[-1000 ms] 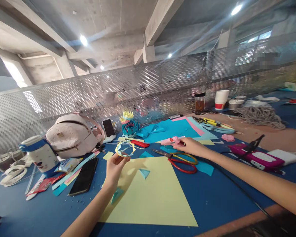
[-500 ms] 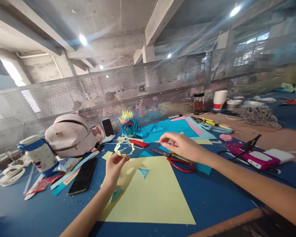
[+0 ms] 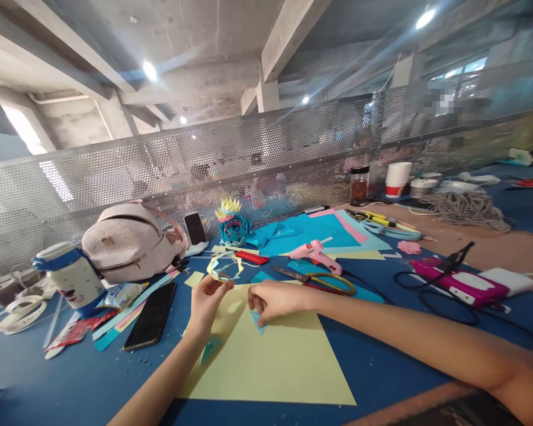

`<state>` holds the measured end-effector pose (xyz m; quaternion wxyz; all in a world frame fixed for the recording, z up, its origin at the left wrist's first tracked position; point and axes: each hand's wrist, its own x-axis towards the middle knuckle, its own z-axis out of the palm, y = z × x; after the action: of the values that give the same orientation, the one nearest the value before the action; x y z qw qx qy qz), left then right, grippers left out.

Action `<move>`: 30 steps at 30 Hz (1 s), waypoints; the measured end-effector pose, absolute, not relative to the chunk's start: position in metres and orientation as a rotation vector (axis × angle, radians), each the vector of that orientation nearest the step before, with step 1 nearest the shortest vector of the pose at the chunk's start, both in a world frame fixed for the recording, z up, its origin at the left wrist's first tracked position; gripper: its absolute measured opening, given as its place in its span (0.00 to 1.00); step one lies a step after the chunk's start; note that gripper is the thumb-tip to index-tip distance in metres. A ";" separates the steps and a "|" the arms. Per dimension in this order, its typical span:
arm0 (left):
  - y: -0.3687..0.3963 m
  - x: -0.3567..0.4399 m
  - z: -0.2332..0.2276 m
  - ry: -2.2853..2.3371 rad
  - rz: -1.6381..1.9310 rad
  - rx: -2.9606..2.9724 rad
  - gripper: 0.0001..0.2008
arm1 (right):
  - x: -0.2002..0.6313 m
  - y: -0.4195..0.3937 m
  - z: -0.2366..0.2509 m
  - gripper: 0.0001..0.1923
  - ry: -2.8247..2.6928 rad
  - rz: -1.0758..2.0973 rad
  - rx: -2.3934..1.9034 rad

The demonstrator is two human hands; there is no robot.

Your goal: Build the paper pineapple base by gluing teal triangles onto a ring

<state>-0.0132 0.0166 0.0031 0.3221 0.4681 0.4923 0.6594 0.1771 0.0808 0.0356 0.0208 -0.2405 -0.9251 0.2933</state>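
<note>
My left hand [image 3: 206, 302] holds up a small ring of folded yellow and blue paper [image 3: 224, 265] by its lower edge. My right hand [image 3: 273, 300] rests on a large yellow sheet [image 3: 275, 361], fingertips pinching a small blue paper triangle [image 3: 256, 319]. Another blue triangle [image 3: 209, 349] lies by my left wrist. A pink glue gun [image 3: 315, 252] lies on the table beyond my right hand, with scissors [image 3: 322, 281] just in front of it.
A pale backpack [image 3: 131, 242], a mug [image 3: 73, 278], a black phone [image 3: 151, 316], a paper flower model [image 3: 231, 223], coloured sheets [image 3: 320, 231], a red comb [image 3: 251, 257], a pink device [image 3: 464, 284] and coiled rope [image 3: 468, 208] crowd the blue table. A perforated metal screen stands behind.
My right hand has let go of the pink glue gun, leaving it on the table, and moved left and nearer onto the yellow sheet to the blue triangle. The left hand stays put.
</note>
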 end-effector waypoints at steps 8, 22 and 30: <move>0.019 -0.014 0.001 1.291 1.712 1.313 0.13 | 0.188 0.097 0.041 0.15 -2.664 1.318 -0.487; 0.019 -0.012 -0.003 1.227 1.523 1.387 0.14 | 0.191 0.115 0.053 0.18 -2.076 1.095 -0.532; 0.017 -0.011 0.002 1.091 1.448 1.298 0.12 | 0.192 0.108 0.059 0.10 -2.087 0.843 -0.498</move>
<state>-0.0105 0.0166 0.0021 0.4404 0.5225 0.4394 0.5831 0.1921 0.1080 0.0587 0.4059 -0.1976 -0.8274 0.3341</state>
